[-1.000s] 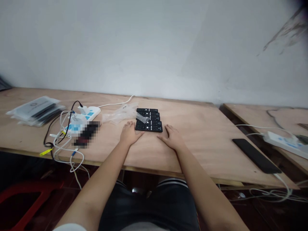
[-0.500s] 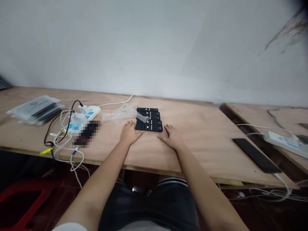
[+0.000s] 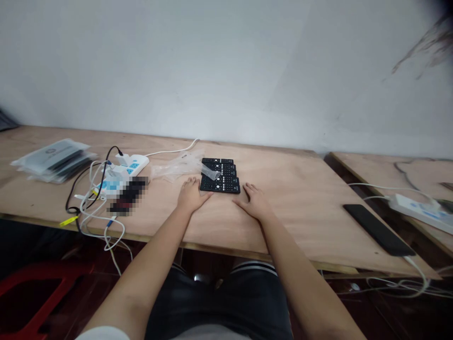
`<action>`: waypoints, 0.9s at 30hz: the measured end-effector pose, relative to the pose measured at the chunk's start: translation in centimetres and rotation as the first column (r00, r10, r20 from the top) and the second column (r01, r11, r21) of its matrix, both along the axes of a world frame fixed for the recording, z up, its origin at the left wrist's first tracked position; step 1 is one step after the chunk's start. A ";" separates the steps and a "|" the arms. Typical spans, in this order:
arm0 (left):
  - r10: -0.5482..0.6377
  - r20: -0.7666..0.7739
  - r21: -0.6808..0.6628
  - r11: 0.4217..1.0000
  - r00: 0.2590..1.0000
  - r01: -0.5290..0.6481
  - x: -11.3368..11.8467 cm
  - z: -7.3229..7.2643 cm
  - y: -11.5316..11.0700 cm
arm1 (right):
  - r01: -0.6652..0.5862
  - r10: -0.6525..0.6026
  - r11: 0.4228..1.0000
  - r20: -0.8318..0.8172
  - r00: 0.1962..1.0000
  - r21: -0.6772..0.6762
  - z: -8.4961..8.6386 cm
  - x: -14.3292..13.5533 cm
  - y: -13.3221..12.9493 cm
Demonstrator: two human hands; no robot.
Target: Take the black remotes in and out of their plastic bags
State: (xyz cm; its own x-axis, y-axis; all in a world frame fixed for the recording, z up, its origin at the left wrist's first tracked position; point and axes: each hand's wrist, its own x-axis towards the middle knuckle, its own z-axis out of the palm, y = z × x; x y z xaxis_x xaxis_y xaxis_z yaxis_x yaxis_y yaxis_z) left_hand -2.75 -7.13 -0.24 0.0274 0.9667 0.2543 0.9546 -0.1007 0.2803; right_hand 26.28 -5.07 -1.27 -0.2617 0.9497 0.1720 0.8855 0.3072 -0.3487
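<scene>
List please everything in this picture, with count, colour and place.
Tables: two, light wood, middle and right
Remote controls: apparently four, black, middle table
Plastic bag: one, clear, partly over the remote controls
Packets: several, whitish and dark, stacked far left
Power strips: two, white, both sides
Cables: several, mostly white, both sides
Tag: one, yellow, front edge, left
Blurred object: one, dark, near left power strip
Phone: apparently one, black, right
Unclear item: one, dark, far left edge
Chair: one, red, partial, lower left
Wall: one, pale grey, behind
Shorts: one pair, dark, bottom centre
Left hand: one, bare, left of remote controls
Right hand: one, bare, right of remote controls
</scene>
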 end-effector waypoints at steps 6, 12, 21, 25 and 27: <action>-0.001 -0.001 -0.003 1.000 1.000 0.001 -0.1 0.0 0.0 | -0.002 0.002 1.000 -0.005 1.000 -0.004 0.2 -0.1 -0.1; -0.004 0.005 0.005 1.000 1.000 0.004 -0.1 -0.2 0.1 | 0.004 -0.004 1.000 -0.004 1.000 0.001 0.4 -0.1 -0.2; -0.008 0.000 0.024 1.000 1.000 0.008 -0.1 -0.1 0.2 | 0.000 0.000 1.000 -0.013 1.000 0.011 0.1 0.0 0.0; -0.012 0.026 0.061 0.998 1.000 0.011 -0.2 -0.5 0.3 | -0.007 0.007 1.000 -0.027 1.000 0.012 0.1 0.0 -0.1; 0.003 0.070 0.116 0.993 0.998 -0.011 -0.2 -0.6 0.1 | -0.005 0.005 1.000 -0.030 1.000 0.016 0.1 0.0 -0.1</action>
State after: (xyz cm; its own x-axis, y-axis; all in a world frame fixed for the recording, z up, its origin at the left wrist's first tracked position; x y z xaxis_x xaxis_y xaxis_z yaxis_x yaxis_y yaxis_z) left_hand -2.97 -6.98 -0.89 -0.0013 0.9306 0.3661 0.9339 -0.1298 0.3333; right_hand 26.25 -5.15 -1.15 -0.2608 0.9456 0.1945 0.8731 0.3170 -0.3703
